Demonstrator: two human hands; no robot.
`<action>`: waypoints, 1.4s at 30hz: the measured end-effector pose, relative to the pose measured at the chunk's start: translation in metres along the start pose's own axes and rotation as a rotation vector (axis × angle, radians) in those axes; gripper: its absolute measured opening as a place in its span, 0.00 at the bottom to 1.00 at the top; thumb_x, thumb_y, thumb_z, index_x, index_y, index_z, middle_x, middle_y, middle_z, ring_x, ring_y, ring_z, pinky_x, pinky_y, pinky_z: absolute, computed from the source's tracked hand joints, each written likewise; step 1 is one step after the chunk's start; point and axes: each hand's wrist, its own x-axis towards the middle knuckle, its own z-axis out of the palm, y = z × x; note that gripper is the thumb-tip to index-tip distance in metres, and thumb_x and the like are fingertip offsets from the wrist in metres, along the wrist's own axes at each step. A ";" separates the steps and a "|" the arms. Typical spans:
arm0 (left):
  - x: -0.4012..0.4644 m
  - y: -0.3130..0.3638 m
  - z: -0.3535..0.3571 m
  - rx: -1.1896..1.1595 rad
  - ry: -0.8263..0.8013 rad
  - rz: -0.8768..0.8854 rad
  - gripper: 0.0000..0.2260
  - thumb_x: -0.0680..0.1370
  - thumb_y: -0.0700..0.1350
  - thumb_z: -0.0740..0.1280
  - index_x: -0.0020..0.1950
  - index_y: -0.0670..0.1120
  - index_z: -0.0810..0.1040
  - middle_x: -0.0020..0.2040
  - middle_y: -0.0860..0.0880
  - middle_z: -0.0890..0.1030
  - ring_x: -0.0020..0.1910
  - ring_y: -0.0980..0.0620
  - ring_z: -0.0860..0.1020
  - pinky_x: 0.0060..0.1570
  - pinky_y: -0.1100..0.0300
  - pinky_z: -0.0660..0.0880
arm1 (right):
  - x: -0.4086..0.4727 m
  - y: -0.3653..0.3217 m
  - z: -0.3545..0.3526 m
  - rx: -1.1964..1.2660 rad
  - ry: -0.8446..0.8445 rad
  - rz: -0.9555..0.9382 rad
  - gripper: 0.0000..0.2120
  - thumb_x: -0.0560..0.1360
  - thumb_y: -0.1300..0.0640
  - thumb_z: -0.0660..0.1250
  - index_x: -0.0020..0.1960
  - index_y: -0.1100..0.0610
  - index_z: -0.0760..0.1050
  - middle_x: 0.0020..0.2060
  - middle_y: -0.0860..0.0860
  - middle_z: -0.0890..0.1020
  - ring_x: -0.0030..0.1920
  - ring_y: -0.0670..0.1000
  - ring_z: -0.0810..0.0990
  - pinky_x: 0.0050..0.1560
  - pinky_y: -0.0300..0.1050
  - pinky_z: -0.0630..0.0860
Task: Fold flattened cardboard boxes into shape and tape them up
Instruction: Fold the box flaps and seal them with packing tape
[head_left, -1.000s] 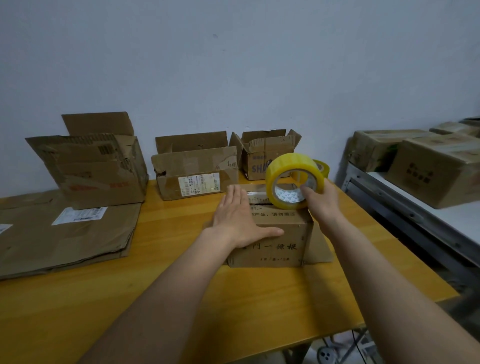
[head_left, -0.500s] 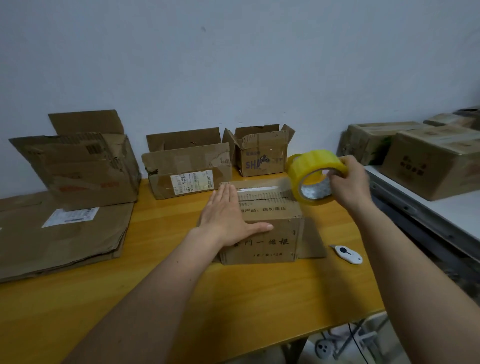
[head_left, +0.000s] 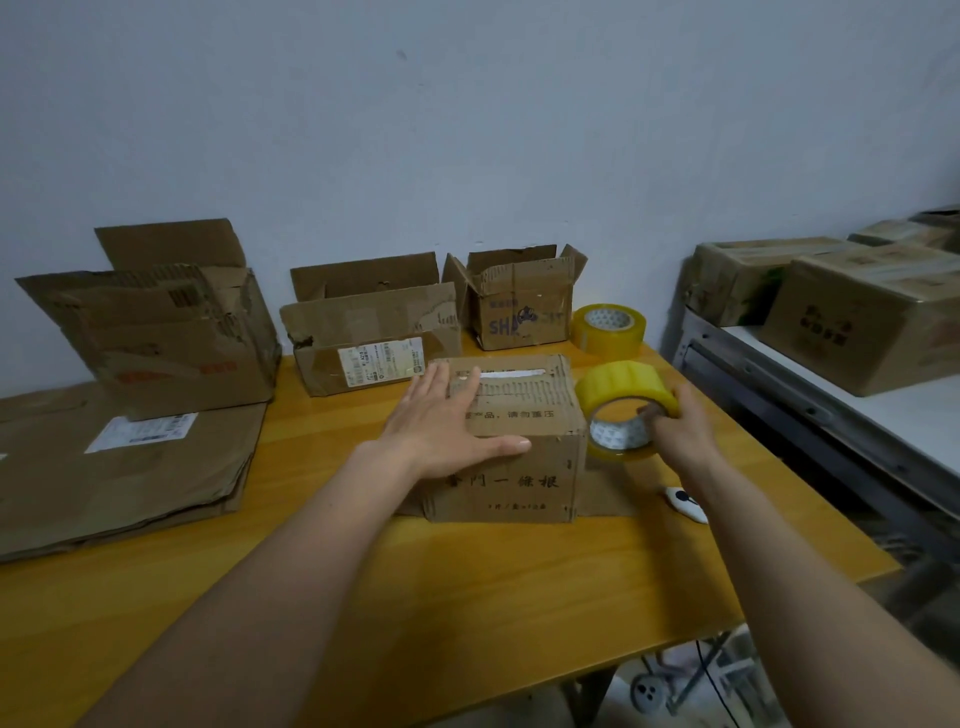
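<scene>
A small folded cardboard box (head_left: 524, 467) with printed characters stands in the middle of the wooden table (head_left: 467, 597), its top flaps closed. My left hand (head_left: 441, 426) lies flat on the box's top with straight fingers. My right hand (head_left: 680, 431) grips a yellow tape roll (head_left: 626, 400) just off the box's right side, near its upper right edge. A strip of clear tape shows on the far part of the box's top.
A second tape roll (head_left: 609, 327) sits behind the box. A small white cutter (head_left: 685, 503) lies to its right. Three open boxes (head_left: 363, 332) line the wall, flattened cardboard (head_left: 119, 467) lies at the left, and packed boxes (head_left: 862, 317) rest on a right shelf.
My right hand carried the tape roll from over the box's top out to the right and down beside its right side. My left hand stayed flat on the top.
</scene>
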 end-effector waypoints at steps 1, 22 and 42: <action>0.000 -0.004 -0.005 0.003 -0.045 -0.014 0.61 0.52 0.85 0.43 0.78 0.55 0.39 0.78 0.44 0.37 0.77 0.45 0.37 0.67 0.52 0.33 | -0.004 0.001 0.001 0.027 -0.086 0.027 0.07 0.78 0.65 0.61 0.55 0.59 0.67 0.53 0.60 0.77 0.55 0.61 0.76 0.51 0.57 0.74; -0.010 0.019 -0.016 -0.005 -0.123 0.367 0.38 0.79 0.36 0.64 0.76 0.65 0.47 0.78 0.60 0.46 0.77 0.55 0.42 0.73 0.52 0.38 | -0.075 -0.033 -0.008 0.420 -1.019 0.042 0.07 0.75 0.57 0.68 0.44 0.61 0.80 0.40 0.54 0.83 0.41 0.50 0.81 0.43 0.40 0.78; 0.014 0.017 -0.008 -0.311 -0.050 0.241 0.23 0.81 0.51 0.58 0.76 0.59 0.59 0.79 0.54 0.53 0.77 0.50 0.46 0.73 0.52 0.43 | -0.095 -0.027 0.010 0.340 -0.677 0.204 0.20 0.72 0.46 0.69 0.46 0.64 0.77 0.38 0.58 0.81 0.35 0.52 0.79 0.34 0.41 0.77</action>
